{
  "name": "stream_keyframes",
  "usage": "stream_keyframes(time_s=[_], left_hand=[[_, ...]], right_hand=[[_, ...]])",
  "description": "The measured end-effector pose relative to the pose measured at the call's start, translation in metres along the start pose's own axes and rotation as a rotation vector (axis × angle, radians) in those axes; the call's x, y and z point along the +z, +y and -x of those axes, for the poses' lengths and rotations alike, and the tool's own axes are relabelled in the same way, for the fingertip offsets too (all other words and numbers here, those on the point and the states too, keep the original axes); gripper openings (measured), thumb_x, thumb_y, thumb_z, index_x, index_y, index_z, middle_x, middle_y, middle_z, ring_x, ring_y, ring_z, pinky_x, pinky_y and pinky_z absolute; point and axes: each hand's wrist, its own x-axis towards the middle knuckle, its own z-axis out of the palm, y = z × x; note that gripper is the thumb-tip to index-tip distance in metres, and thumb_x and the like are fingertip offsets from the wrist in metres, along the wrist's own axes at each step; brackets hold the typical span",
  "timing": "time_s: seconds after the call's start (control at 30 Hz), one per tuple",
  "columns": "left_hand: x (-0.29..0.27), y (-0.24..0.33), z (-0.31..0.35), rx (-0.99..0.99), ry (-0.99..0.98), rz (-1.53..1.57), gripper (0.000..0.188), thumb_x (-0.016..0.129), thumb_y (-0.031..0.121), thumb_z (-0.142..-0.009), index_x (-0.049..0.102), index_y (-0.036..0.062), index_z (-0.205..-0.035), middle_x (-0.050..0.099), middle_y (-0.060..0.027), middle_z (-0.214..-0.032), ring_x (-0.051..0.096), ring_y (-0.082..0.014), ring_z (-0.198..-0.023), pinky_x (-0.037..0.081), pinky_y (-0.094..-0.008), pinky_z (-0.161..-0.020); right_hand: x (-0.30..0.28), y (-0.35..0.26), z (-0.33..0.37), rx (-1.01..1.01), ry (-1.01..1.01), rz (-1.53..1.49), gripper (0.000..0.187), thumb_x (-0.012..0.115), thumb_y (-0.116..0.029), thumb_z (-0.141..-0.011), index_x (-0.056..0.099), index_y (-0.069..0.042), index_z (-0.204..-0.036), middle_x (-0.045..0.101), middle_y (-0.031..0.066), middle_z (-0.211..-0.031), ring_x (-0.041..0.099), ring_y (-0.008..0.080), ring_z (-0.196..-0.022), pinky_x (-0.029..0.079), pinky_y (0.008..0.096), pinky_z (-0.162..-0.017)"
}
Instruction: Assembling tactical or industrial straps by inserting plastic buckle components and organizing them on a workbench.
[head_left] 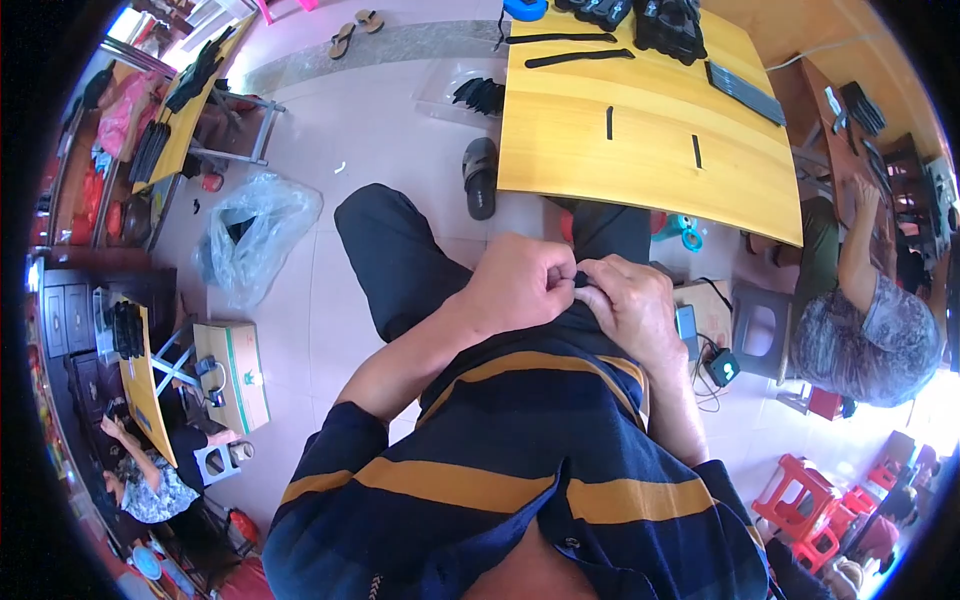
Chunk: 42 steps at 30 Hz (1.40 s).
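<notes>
My left hand (522, 284) and my right hand (632, 300) meet above my lap, fingers closed and pinched together. A small black piece (581, 279) shows between the fingertips; its kind is too hidden to tell. Just ahead stands a yellow wooden table (570, 165). Lying apart on it are a short black strip (610, 122) and another short black strip (698, 151). Longer black strips (580, 58) lie near its far left. Black bundles (668, 28) and a row of dark flat strips (745, 92) rest farther back and to the right.
A clear plastic box (440, 95) with black pieces stands left of the table, near a dark slipper (480, 180). A clear plastic bag (265, 225) lies on the floor at left. People sit at tables on both sides; red stools (800, 495) stand at lower right.
</notes>
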Motion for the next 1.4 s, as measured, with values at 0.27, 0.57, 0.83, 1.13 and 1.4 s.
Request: stream_keyframes(time_s=[0.27, 0.57, 0.83, 1.13, 1.4], left_hand=[[0.011, -0.003, 0.001, -0.055, 0.031, 0.040, 0.006, 0.068, 0.001, -0.074, 0.062, 0.0023, -0.073, 0.060, -0.0092, -0.056, 0.058, -0.0151, -0.048, 0.046, -0.0305, -0.049], [0.016, -0.009, -0.001, 0.029, 0.076, 0.105, 0.012, 0.066, 0.002, -0.068, 0.055, 0.0034, -0.065, 0.053, -0.0135, -0.054, 0.053, -0.0260, -0.046, 0.040, -0.0381, -0.047], [0.036, -0.018, 0.003, -0.105, 0.144, 0.492, 0.017, 0.062, -0.004, -0.073, 0.048, 0.0041, -0.068, 0.037, 0.0027, -0.056, 0.033, -0.0046, -0.054, 0.025, -0.0289, -0.048], [0.040, -0.008, 0.007, -0.088, 0.192, 0.546, 0.013, 0.058, -0.006, -0.079, 0.051, 0.0045, -0.074, 0.045, 0.0081, -0.067, 0.037, -0.0006, -0.061, 0.028, -0.0232, -0.052], [0.018, 0.001, -0.002, -0.132, 0.044, 0.552, 0.017, 0.068, 0.005, -0.089, 0.056, 0.0046, -0.077, 0.047, 0.0084, -0.066, 0.042, 0.0007, -0.063, 0.032, -0.0218, -0.052]], right_hand=[[0.002, 0.004, 0.002, -0.002, -0.009, -0.004, 0.024, 0.075, -0.019, -0.082, 0.067, -0.007, -0.100, 0.066, 0.0104, -0.085, 0.068, 0.0309, -0.078, 0.053, 0.0413, -0.068], [0.004, 0.007, 0.000, -0.059, -0.010, -0.038, 0.023, 0.074, -0.015, -0.081, 0.067, -0.006, -0.101, 0.065, 0.0109, -0.083, 0.067, 0.0320, -0.075, 0.053, 0.0423, -0.067], [0.000, 0.009, -0.002, 0.011, 0.010, -0.310, 0.020, 0.072, -0.006, -0.083, 0.069, 0.000, -0.101, 0.070, 0.0162, -0.089, 0.070, 0.0335, -0.080, 0.055, 0.0399, -0.068], [-0.002, 0.005, -0.003, 0.090, 0.069, -0.432, 0.020, 0.063, -0.001, -0.084, 0.070, 0.003, -0.102, 0.069, 0.0175, -0.085, 0.069, 0.0302, -0.076, 0.053, 0.0354, -0.069], [-0.001, 0.007, -0.003, 0.120, 0.194, -0.363, 0.021, 0.067, 0.001, -0.082, 0.072, 0.000, -0.103, 0.070, 0.0156, -0.082, 0.070, 0.0275, -0.074, 0.054, 0.0339, -0.067]])
